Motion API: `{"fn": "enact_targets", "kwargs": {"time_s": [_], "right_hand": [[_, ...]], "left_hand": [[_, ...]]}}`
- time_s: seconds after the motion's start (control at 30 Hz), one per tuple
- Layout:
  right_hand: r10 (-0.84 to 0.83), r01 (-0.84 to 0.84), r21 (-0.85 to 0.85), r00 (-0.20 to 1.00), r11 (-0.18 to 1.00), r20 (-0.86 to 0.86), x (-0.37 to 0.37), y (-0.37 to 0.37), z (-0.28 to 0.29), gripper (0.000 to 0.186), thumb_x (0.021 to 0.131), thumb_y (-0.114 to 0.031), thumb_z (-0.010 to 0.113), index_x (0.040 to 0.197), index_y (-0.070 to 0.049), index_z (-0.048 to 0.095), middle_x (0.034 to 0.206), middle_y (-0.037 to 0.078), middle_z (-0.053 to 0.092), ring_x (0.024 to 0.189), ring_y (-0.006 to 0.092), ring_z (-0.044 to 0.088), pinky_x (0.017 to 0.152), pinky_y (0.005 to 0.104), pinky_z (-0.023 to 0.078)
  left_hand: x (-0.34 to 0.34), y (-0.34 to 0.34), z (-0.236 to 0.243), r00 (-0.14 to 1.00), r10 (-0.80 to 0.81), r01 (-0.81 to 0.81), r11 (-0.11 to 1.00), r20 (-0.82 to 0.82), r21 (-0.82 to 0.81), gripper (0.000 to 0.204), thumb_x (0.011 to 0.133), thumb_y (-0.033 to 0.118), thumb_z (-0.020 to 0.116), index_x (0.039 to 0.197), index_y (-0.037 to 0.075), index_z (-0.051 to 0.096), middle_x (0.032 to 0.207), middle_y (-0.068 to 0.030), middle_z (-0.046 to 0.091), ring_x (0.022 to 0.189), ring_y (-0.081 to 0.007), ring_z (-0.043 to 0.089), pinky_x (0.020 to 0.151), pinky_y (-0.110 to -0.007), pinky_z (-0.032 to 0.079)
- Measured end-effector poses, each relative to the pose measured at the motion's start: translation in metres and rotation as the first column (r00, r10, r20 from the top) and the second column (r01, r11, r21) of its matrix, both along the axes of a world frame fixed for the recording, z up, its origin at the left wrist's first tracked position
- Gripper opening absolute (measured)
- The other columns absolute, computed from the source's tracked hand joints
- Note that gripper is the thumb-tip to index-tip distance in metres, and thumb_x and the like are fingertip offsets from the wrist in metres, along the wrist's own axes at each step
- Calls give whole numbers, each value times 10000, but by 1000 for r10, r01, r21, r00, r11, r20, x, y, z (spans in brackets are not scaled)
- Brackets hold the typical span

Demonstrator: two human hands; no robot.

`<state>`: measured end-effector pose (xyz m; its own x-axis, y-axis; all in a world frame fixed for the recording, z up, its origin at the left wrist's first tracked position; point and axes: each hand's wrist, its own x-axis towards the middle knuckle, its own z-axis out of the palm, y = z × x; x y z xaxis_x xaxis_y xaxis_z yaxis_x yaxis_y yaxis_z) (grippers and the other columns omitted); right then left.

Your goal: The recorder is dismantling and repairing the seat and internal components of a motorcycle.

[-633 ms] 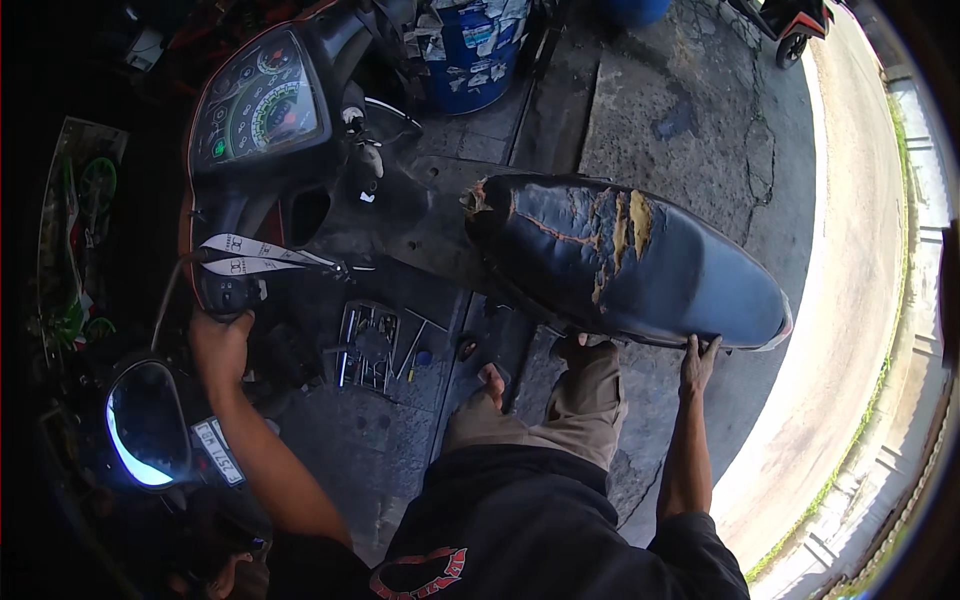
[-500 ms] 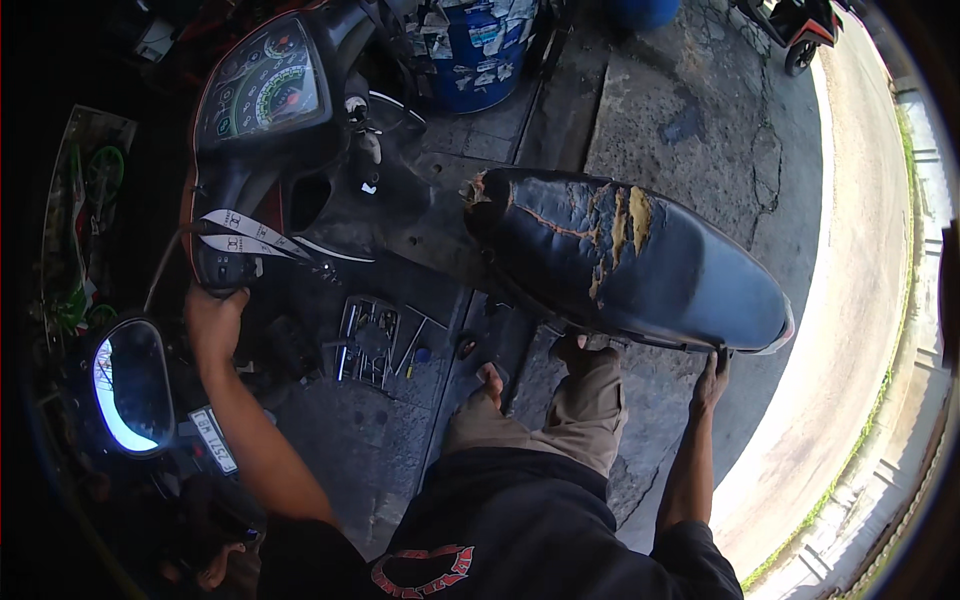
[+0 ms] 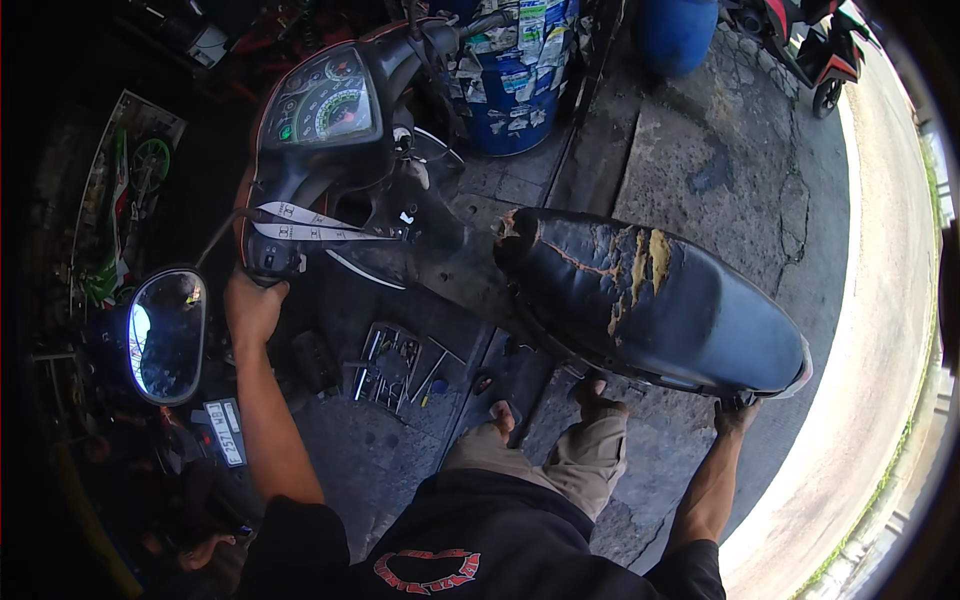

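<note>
A motor scooter stands across my front, its instrument panel (image 3: 325, 105) at the left and its long black seat (image 3: 700, 315) at the right. The seat cover is torn, with yellow foam showing. My left hand (image 3: 254, 312) is wrapped round the left handlebar grip, whose end hides under my fingers. From the handlebar a white printed strap (image 3: 310, 233) stretches toward the middle of the scooter. My right hand (image 3: 736, 418) has its fingers curled under the rear edge of the seat, on a dark part of the tail. Beside my left forearm is a round-cornered mirror (image 3: 168, 335).
A tool tray (image 3: 390, 370) and a T-handle wrench (image 3: 437, 370) lie on the floor near my feet. Beyond the scooter stand a paper-covered blue drum (image 3: 510, 115) and a blue barrel (image 3: 675, 40). A red-and-black motorbike (image 3: 832, 70) is at the far right.
The whole view has shifted, so the scooter and floor appear lower and farther right. My right fingers, stretched against the seat's edge before, are now curled at the tail. My left hand keeps its grip.
</note>
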<state>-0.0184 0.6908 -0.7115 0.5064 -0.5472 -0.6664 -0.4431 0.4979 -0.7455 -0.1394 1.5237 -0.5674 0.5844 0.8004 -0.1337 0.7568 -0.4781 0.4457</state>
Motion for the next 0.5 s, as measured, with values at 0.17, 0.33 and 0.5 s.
{"fn": "enact_targets", "kwargs": {"time_s": [0.17, 0.33, 0.5], "right_hand": [[-237, 236, -24, 971, 971, -43, 5, -10, -17, 889, 933, -698, 407, 1516, -34, 308, 1560, 162, 342, 1451, 333, 312, 1198, 543, 173], [123, -127, 71, 991, 989, 54, -6, -27, -51, 647, 1014, -525, 393, 1477, -74, 417, 1541, 116, 402, 1411, 296, 370, 1150, 551, 290], [-133, 133, 34, 991, 990, -16, 1, -4, -52, 617, 1007, -527, 419, 1461, -110, 449, 1524, 86, 431, 1374, 263, 413, 1148, 545, 308]], "left_hand": [[1, 0, -4, 1000, 22, -22, 1000, -16, 15, 460, 675, 66, 736, 1114, -33, 641, 1035, -226, 721, 1038, -380, 690, 908, -398, 505], [10, -2, 3, 1000, 8, -8, 999, -15, -37, 463, 687, 36, 732, 1134, -31, 633, 1047, -216, 722, 1033, -352, 699, 918, -384, 499], [5, 9, -4, 998, -30, 37, 994, 63, -105, 463, 702, 11, 728, 1150, -30, 619, 1052, -185, 723, 1018, -313, 703, 927, -365, 490]]}}
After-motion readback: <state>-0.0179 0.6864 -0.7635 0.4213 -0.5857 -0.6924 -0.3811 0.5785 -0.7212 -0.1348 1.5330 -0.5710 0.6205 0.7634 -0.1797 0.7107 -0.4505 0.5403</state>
